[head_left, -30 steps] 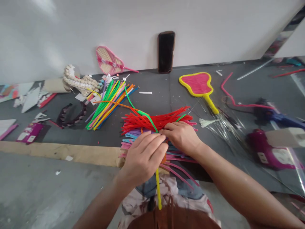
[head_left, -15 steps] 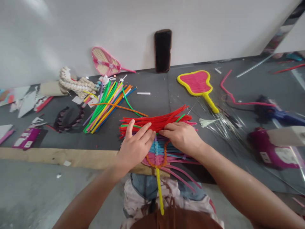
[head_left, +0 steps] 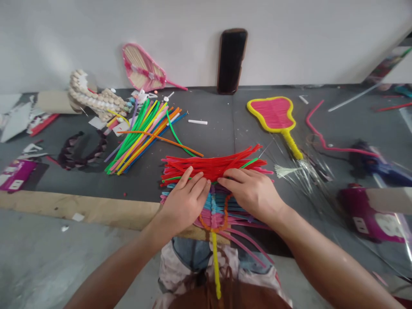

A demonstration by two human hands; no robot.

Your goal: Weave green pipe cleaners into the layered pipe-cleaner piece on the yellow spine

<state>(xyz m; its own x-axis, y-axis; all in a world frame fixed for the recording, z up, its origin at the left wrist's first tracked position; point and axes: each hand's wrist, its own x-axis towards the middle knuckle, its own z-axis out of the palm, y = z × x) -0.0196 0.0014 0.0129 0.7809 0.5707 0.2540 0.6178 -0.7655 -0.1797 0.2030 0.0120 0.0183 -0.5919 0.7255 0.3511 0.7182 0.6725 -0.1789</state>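
Note:
A half-woven fan of coloured pipe cleaners (head_left: 214, 206) lies at the near edge of the dark mat, with red strands (head_left: 215, 164) on top, blue and pink ones below, an orange outline and a yellow stem (head_left: 216, 266) running toward me. My left hand (head_left: 185, 201) lies flat on the left of the weave, fingers stretched toward the red strands. My right hand (head_left: 254, 191) presses on the right side, fingers curled down on the strands. A loose green pipe cleaner (head_left: 176, 139) and an orange one (head_left: 161, 139) trail off to the upper left.
A bundle of mixed pipe cleaners (head_left: 144, 133) lies left of centre. A finished pink and yellow fan (head_left: 273, 113) sits at the right, another pink fan (head_left: 141, 68) and a black phone (head_left: 231, 60) lean on the wall. Glue guns (head_left: 363, 206) lie at the far right. A shell piece (head_left: 93, 101) is at the left.
My left hand let go of the green pipe cleaner it was pulling across the weave and now lies flat on the strands. The green strand fell back to the left.

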